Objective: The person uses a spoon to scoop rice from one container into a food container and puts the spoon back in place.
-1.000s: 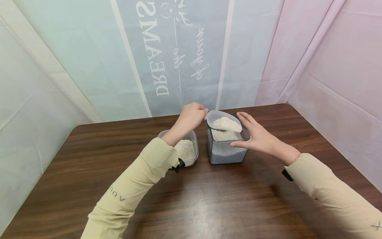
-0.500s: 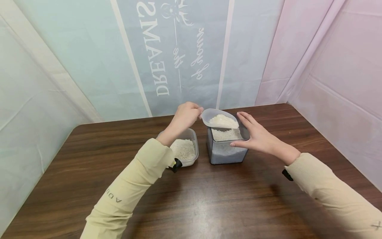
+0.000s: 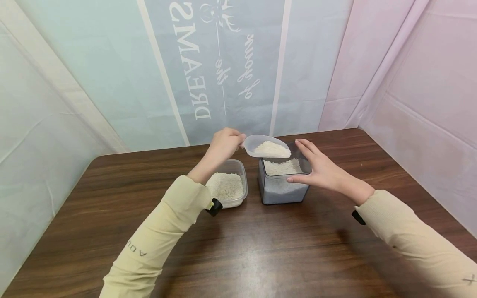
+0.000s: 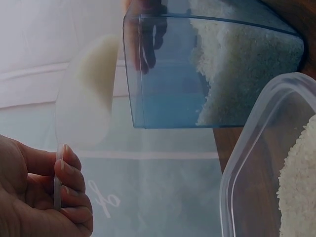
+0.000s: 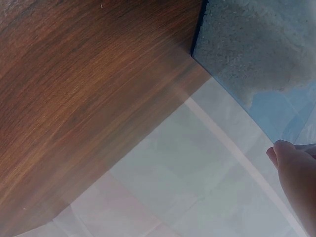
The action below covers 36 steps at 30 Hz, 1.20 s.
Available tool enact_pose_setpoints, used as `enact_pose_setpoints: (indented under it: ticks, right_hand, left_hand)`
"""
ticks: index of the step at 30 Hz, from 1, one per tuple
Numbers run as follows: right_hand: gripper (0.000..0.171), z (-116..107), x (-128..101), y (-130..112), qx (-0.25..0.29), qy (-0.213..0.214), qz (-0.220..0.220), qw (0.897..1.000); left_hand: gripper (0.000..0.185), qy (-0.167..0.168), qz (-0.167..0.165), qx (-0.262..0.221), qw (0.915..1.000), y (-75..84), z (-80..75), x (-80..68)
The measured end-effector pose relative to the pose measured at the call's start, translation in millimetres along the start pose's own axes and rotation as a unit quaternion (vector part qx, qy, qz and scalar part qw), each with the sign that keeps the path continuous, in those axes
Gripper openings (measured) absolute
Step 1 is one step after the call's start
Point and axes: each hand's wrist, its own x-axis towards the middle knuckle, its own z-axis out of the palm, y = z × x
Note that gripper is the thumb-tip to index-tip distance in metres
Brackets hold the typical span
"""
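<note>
left hand pinching rice-filled scoop; straight-fingered right hand against blue container

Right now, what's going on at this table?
A person is moving rice between two tubs on a wooden table. The left hand grips the handle of a clear scoop loaded with rice, held above the left rim of the tall blue-tinted tub, which is partly full. The right hand steadies that tub with straight fingers. A shallow clear tub of rice sits beside it on the left.
</note>
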Motion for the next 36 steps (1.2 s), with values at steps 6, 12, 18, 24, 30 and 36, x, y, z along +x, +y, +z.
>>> enact_pose_setpoints:
  ticks: [6, 12, 18, 24, 30, 36]
  right_hand:
    - [0.102, 1, 0, 0, -0.001, 0.005, -0.003, 1.0]
    - [0.103, 1, -1, -1, -0.003, -0.001, 0.004, 1.0]
    - [0.103, 0, -2, -2, -0.003, -0.009, 0.01, 1.0]
    - [0.103, 1, -2, -1, -0.001, -0.008, 0.01, 1.0]
    - [0.103, 0, -3, -1, 0.001, -0.01, 0.01, 1.0]
    - [0.103, 0, -3, 0, 0.004, -0.015, 0.014, 1.0]
  left_hand:
    - [0.033, 0.002, -0.002, -0.009, 1.0, -5.0, -3.7, -2.5]
    - [0.031, 0.009, -0.009, -0.008, 0.9999, -11.0, -7.7, -3.6]
    - [0.032, 0.016, -0.01, -0.008, 0.9998, -15.2, -10.7, -3.9]
    - [0.031, 0.019, -0.02, -0.011, 0.9995, -19.2, -13.0, -4.5]
    - [0.031, 0.027, -0.028, -0.013, 0.9992, -24.5, -16.2, -5.9]
    - [0.032, 0.033, -0.033, -0.019, 0.9987, -32.8, -18.0, -7.4]
